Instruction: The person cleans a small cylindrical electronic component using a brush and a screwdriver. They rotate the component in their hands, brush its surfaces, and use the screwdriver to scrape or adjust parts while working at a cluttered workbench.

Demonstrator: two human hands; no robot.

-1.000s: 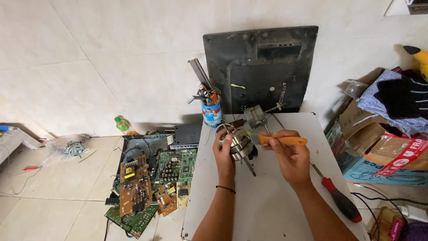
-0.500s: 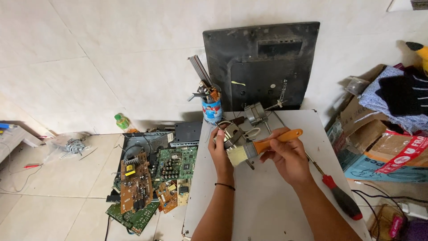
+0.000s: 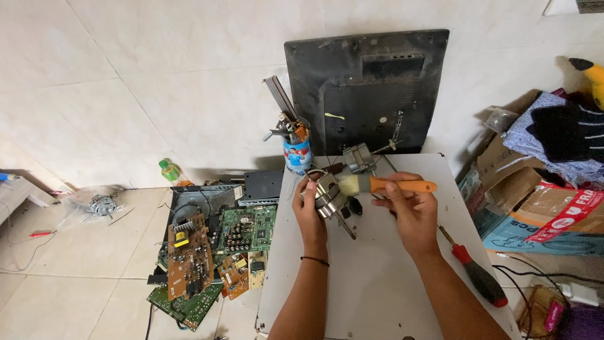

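My left hand point(image 3: 310, 211) grips a small electric motor point(image 3: 329, 194) with a metal core and a shaft sticking down toward the white table point(image 3: 377, 283). My right hand point(image 3: 412, 211) holds a paintbrush with an orange handle point(image 3: 402, 185), its pale bristles point(image 3: 351, 184) lying against the top of the motor. A second small metal motor part point(image 3: 360, 157) sits on the table just behind the hands.
A red-and-black screwdriver point(image 3: 475, 274) lies on the table at right. A can with tools point(image 3: 297, 151) and a black monitor back point(image 3: 368, 94) stand against the wall. Several circuit boards point(image 3: 214, 249) cover the floor at left; cardboard boxes with cloths point(image 3: 541, 189) at right.
The brush has swung from pointing away at the right to lying level with its bristles on the motor. The left hand has turned the motor slightly.
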